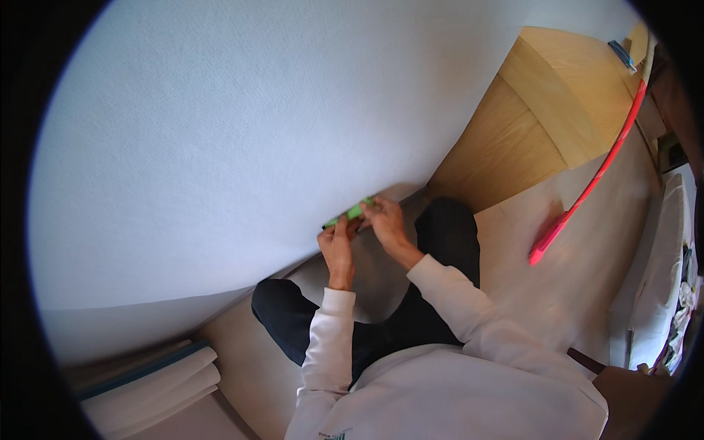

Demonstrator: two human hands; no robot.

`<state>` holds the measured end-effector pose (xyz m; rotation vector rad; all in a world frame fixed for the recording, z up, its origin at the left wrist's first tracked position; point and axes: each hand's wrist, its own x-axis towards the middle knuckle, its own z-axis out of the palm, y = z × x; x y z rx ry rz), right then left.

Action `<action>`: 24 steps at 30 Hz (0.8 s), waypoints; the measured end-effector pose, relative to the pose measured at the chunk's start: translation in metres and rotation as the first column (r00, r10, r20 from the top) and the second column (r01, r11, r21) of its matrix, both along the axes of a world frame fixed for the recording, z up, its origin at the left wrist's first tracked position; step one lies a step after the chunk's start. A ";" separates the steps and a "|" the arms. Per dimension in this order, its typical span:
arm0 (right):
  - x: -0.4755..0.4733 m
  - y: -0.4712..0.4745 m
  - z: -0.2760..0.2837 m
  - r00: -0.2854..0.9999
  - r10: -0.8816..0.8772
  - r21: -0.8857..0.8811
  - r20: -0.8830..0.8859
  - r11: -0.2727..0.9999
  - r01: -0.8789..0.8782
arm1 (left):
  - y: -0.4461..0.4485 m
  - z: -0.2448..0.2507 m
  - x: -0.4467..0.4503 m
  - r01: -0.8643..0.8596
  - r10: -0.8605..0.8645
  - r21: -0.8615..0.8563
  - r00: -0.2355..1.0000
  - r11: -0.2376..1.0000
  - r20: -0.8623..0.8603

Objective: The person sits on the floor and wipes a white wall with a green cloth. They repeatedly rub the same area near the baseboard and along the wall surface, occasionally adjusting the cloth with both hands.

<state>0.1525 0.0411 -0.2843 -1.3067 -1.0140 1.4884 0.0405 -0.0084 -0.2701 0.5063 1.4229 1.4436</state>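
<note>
A slim bright-green object (352, 213) with a dark end is held between my two hands, close to the white textured wall (264, 137). Its exact kind cannot be told. My left hand (336, 247) pinches its lower left part, with the thumb on the side toward me. On the upper right part, the fingers of my right hand (386, 220) are closed around it and cover some of it. Whether the object touches the wall is unclear. Below the hands are my bent knees in dark trousers (448, 236).
Right of the wall stands a light wooden cabinet (511, 121). A red-handled broom or brush (594, 176) leans over the pale floor (511, 297). Folded bedding (159, 379) lies at lower left. A white padded item (660, 269) is at the far right.
</note>
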 end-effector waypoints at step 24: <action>-0.048 -0.033 0.091 0.939 -0.005 0.246 -0.345 0.965 0.096 | -0.017 0.089 -0.028 -0.224 0.341 0.324 0.864 0.919 -0.371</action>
